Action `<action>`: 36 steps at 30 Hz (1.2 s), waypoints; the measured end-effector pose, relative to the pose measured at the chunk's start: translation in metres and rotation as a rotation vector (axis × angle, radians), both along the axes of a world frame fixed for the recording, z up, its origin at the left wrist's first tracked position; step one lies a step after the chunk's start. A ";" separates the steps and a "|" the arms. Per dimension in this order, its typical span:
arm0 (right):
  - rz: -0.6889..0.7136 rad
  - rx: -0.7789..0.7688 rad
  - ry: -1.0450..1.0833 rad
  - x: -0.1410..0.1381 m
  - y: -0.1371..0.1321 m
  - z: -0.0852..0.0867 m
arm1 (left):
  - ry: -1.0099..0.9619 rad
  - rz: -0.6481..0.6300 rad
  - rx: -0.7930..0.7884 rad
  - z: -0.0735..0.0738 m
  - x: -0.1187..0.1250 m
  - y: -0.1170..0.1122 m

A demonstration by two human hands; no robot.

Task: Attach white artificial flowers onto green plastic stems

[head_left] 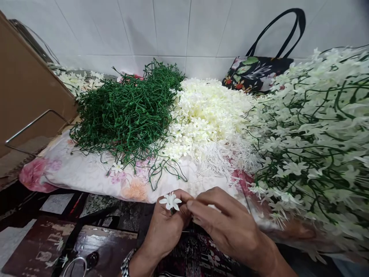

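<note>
My left hand point(167, 232) is closed around the green stem of a white artificial flower point(170, 201), whose open blossom stands up above the thumb. Close against it, my right hand point(230, 223) is pinched, its fingertips meeting those of the left. A small white piece point(214, 208) shows at the right fingers, too covered to name. Just beyond the hands, a few loose green plastic stems point(165, 169) lie on the floral cloth point(106, 184). Past them sit a heap of green stems point(123, 119) and a mound of loose white blossoms point(213, 111).
Thin white stamens point(220, 157) are strewn before the mound. A large pile of stemmed white flowers point(314, 154) fills the right side. A floral black bag point(259, 73) leans by the tiled wall point(173, 30). At left stand a cardboard box point(34, 77) and a bent metal rod point(29, 125).
</note>
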State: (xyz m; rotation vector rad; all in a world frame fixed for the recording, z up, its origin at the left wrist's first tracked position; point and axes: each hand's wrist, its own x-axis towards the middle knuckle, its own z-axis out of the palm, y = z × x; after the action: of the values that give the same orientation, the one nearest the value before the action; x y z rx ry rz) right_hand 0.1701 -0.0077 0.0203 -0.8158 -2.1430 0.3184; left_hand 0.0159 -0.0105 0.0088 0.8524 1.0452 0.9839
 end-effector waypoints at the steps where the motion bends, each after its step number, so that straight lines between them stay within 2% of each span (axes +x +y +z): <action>1: -0.056 -0.009 0.006 0.002 0.004 -0.003 | 0.000 0.056 0.004 -0.002 -0.001 0.000; 3: -0.229 0.021 -0.063 0.005 0.012 -0.009 | 0.020 0.149 0.036 -0.005 -0.005 0.002; 5: -0.311 0.027 -0.233 0.007 0.020 -0.015 | 0.058 0.211 0.078 -0.006 -0.010 0.004; 7: -0.313 0.023 -0.348 0.007 0.026 -0.020 | 0.100 0.246 0.131 -0.005 -0.016 0.009; 9: -0.321 0.020 -0.374 0.005 0.030 -0.024 | 0.141 0.256 0.171 -0.005 -0.019 0.015; 13: -0.318 0.035 -0.305 0.002 0.032 -0.027 | 0.230 0.294 0.216 -0.001 -0.019 0.028; 16: -0.294 0.041 -0.208 0.006 0.031 -0.027 | 0.311 0.327 0.257 0.007 -0.016 0.039; 21: -0.311 0.020 -0.116 0.010 0.028 -0.030 | 0.517 0.258 0.400 0.021 -0.007 0.070; 26: -0.327 0.047 -0.024 0.008 0.028 -0.034 | 0.854 0.165 0.636 0.022 0.004 0.099; 28: -0.317 0.047 -0.005 0.010 0.028 -0.033 | 1.012 0.076 0.672 0.021 0.009 0.104; 31: -0.314 0.031 0.034 0.012 0.029 -0.030 | 1.179 -0.035 0.642 0.021 0.016 0.106; 34: -0.315 0.017 0.068 0.013 0.029 -0.027 | 1.211 -0.034 0.632 0.021 0.018 0.106; 36: -0.323 0.012 0.088 0.013 0.029 -0.025 | 1.118 0.028 0.661 0.021 0.016 0.106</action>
State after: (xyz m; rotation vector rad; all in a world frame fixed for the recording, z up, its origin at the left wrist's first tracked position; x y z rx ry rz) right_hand 0.1830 0.0211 -0.0051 -1.1014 -1.8925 0.1697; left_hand 0.0318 0.0952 0.0302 2.0711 1.6739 0.8579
